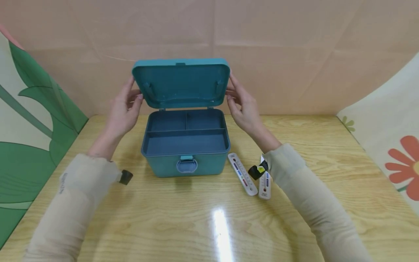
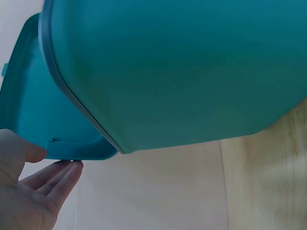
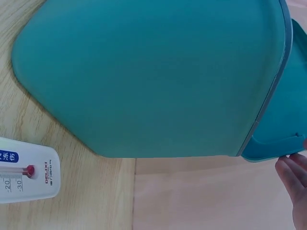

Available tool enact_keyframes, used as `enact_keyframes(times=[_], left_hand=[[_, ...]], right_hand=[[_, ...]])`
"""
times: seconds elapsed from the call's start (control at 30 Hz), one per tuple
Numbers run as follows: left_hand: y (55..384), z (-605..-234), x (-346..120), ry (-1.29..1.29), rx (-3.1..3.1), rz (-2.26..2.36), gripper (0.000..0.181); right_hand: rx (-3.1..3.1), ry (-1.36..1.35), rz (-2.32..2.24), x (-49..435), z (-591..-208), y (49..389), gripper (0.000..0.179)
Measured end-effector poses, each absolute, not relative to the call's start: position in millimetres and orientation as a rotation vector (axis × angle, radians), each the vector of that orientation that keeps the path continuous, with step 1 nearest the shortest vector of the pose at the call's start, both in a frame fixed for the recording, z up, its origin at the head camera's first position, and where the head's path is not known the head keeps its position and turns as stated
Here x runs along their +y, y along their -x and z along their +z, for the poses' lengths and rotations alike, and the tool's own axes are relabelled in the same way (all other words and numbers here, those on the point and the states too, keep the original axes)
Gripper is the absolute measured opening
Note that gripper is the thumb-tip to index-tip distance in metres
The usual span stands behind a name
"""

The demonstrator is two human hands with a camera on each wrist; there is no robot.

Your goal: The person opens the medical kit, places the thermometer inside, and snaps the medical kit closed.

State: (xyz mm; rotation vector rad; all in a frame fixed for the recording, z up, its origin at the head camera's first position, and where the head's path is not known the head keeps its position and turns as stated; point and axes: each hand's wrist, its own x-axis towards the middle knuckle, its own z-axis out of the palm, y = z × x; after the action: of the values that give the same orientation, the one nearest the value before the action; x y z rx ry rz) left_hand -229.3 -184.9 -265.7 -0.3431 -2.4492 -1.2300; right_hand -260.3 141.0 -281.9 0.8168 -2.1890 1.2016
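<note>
A teal storage box point(image 1: 186, 165) stands on the table with its hinged lid point(image 1: 181, 85) raised and tilted back. Inside is a blue divided tray point(image 1: 186, 143) with two small compartments behind a long front one. My left hand point(image 1: 122, 111) holds the lid's left edge, thumb on the inner side and fingers behind, as the left wrist view shows. At the right edge, my right hand point(image 1: 243, 107) grips the lid between thumb and fingers; in the right wrist view that hand is partly cut off. A blue latch point(image 1: 187, 165) hangs at the box's front.
Right of the box lie a white thermometer point(image 1: 243, 174) and a second thermometer point(image 1: 264, 187), partly hidden by the right wrist's black strap piece point(image 1: 258, 170). A pinkish backdrop point(image 1: 294, 54) rises behind the wooden table point(image 1: 163, 225). Patterned panels flank both sides.
</note>
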Motion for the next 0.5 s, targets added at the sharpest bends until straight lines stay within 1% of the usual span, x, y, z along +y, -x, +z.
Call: enact_keyframes(times=[0.2, 0.33, 0.5], left_hand=[[236.0, -272.0, -186.6, 0.396, -2.495, -1.286, 0.068], [238.0, -276.7, -186.9, 0.417, -2.508, -1.315, 0.072], [239.7, -284.6, -187.1, 0.442, -2.513, -1.363, 0.074]], right_hand=[[-2.22, -0.818, 1.255, 141.1, -285.5, 261.6, 0.058], [-2.279, -0.81, 1.263, 139.4, -285.8, 258.9, 0.062], [-2.311, -0.817, 1.273, 140.8, -294.7, 265.3, 0.064]])
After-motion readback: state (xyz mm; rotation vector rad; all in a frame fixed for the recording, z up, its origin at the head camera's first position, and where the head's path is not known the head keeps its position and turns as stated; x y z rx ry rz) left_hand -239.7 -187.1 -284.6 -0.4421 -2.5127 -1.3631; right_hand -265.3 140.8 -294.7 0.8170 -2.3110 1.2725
